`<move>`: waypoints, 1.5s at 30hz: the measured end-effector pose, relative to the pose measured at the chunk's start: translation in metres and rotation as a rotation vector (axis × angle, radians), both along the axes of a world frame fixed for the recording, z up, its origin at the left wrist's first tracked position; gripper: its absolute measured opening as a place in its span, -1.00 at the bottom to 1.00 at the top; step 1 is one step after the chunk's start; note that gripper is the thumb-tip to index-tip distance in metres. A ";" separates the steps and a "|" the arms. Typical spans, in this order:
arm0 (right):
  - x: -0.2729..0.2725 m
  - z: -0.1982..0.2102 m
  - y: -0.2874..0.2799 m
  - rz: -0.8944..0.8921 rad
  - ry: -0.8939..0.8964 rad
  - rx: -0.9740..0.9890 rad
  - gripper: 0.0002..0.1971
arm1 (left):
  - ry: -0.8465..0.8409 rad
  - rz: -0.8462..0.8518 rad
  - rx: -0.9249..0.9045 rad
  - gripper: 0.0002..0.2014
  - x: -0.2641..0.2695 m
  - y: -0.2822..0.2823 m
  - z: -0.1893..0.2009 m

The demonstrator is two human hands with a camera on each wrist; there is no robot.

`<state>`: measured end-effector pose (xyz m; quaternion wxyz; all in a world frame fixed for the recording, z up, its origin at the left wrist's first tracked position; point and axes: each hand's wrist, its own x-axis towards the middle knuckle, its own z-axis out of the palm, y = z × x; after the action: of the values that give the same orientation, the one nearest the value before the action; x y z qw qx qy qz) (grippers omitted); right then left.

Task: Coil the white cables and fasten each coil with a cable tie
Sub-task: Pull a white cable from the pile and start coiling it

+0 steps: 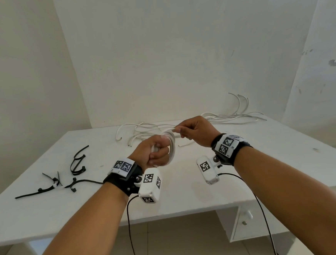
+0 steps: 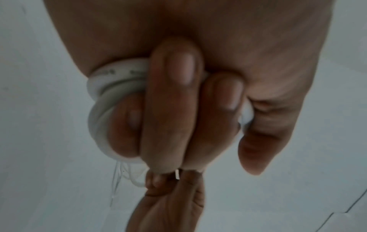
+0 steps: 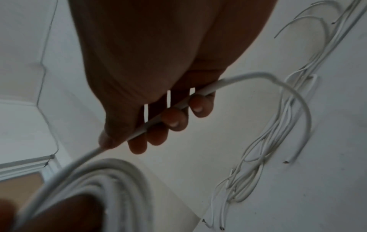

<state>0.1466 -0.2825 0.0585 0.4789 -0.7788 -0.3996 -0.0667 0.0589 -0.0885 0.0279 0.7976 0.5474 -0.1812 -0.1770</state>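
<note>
Left hand (image 1: 158,155) has its fingers wrapped tight around the white cable coil (image 1: 172,146). Right hand (image 1: 196,130) pinches that cable's loose end, above the table (image 1: 242,162).

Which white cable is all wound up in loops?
Only the white cable in the hands: the left hand grips its loops while the right hand holds its free end. The loose cables behind lie unwound on the table.
</note>
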 end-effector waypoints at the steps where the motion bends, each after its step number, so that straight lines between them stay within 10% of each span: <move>1: 0.002 -0.003 -0.001 -0.017 0.013 0.012 -0.73 | -0.002 -0.019 -0.056 -0.64 -0.003 0.001 0.002; 11: -0.020 -0.027 0.015 -0.077 0.000 -0.097 -0.42 | -0.147 0.125 -0.332 -0.52 -0.006 -0.017 0.027; 17: -0.025 -0.049 0.023 -0.016 -0.119 -0.424 -0.66 | -0.099 0.709 -0.434 -0.34 0.006 -0.021 0.044; 24: -0.036 -0.041 0.037 0.011 -0.367 -0.534 -0.66 | -0.332 1.144 0.450 -0.39 0.026 -0.017 0.015; 29: -0.038 -0.024 0.028 0.031 -0.374 -0.543 -0.77 | -0.454 1.031 1.022 -0.30 0.031 0.003 -0.007; 36: -0.042 -0.007 0.020 0.190 -0.381 -0.537 -0.83 | -0.226 0.510 1.270 -0.37 0.022 0.002 -0.005; 45: -0.019 0.022 -0.005 0.094 -0.029 -0.173 -0.84 | -0.086 0.169 0.608 -0.50 -0.003 0.001 0.002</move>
<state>0.1277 -0.2880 0.0801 0.4066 -0.7966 -0.4469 -0.0209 0.0560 -0.0879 0.0304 0.6011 0.7807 -0.1075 -0.1327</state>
